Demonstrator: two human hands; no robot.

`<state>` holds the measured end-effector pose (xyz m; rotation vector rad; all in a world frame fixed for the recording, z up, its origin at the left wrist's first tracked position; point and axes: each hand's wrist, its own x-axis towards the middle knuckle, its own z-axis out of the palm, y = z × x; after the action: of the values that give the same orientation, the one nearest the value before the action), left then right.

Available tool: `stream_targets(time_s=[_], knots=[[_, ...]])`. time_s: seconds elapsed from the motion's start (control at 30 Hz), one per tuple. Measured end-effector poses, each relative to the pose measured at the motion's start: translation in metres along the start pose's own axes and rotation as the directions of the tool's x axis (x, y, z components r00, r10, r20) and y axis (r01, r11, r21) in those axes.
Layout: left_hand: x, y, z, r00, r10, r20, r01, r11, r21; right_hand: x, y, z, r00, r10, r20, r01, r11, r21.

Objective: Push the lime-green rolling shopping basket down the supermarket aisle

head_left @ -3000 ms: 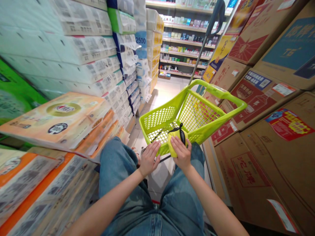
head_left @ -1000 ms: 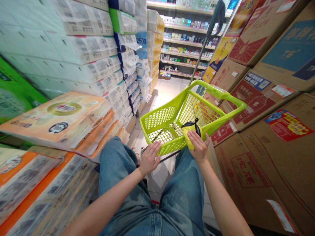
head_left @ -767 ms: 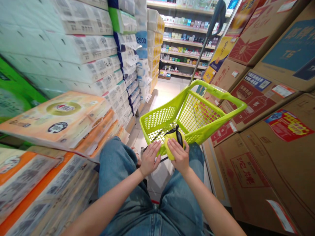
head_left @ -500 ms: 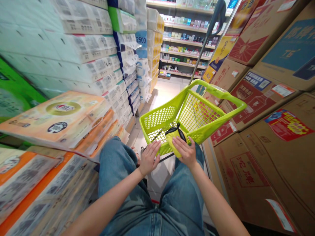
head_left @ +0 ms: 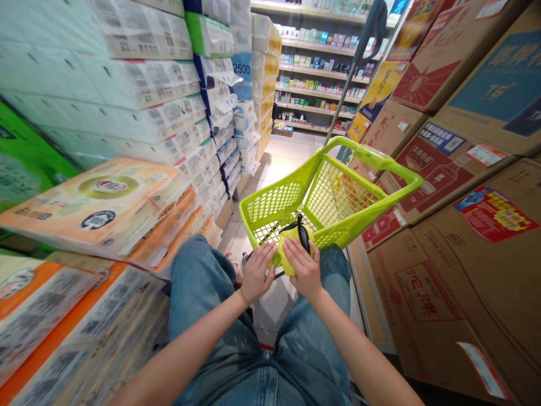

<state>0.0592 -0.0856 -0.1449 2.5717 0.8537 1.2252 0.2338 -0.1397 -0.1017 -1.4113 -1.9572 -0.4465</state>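
Right hand (head_left: pixel 305 269), fingers spread, presses a yellow pouch (head_left: pixel 289 254) over a lime-green shopping basket (head_left: pixel 372 163).

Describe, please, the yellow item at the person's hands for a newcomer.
In this store aisle, find the lime-green plastic mesh shopping basket. At its near edge, under the right hand, lies a soft yellow bundle, set apart by its black cord.

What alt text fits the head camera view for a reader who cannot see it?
A person's right hand holds a yellow pouch with a black cord over a lime-green shopping basket, and the left hand rests beside it at the basket's edge. Stacked tissue packs line the left, cardboard boxes the right, and shelves stand ahead.
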Motion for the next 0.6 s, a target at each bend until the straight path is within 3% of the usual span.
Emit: stream_targets(time_s=[0.1,0.2,0.33,0.4,0.5,0.6], knots=[[0.0,-0.001,-0.002,1.0,0.011,0.009,-0.011,1.0,0.009,0.0,-0.003,-0.001,0.997,-0.064,0.05,0.063,0.998,0.016],[0.001,-0.002,-0.004,0.999,0.03,0.028,-0.031,0.999,0.023,-0.001,0.03,-0.013,0.991,-0.134,0.023,0.134,0.991,-0.026],[0.002,-0.003,-0.006,0.999,0.031,0.025,-0.032,0.999,0.025,-0.004,0.09,-0.033,0.996,-0.02,-0.09,0.009,0.993,-0.12],[0.002,-0.002,-0.005,0.999,0.031,0.018,-0.031,0.999,0.015,-0.005,0.104,-0.036,0.988,0.05,-0.146,-0.071,0.986,-0.148],[0.001,0.0,-0.003,1.0,0.02,0.002,-0.019,1.0,-0.005,-0.005,0.091,-0.029,0.972,0.107,-0.207,-0.141,0.977,-0.157],[0.0,0.002,0.0,1.0,0.007,-0.005,-0.007,1.0,-0.015,-0.004,0.048,-0.013,0.984,0.081,-0.159,-0.098,0.99,-0.102]])
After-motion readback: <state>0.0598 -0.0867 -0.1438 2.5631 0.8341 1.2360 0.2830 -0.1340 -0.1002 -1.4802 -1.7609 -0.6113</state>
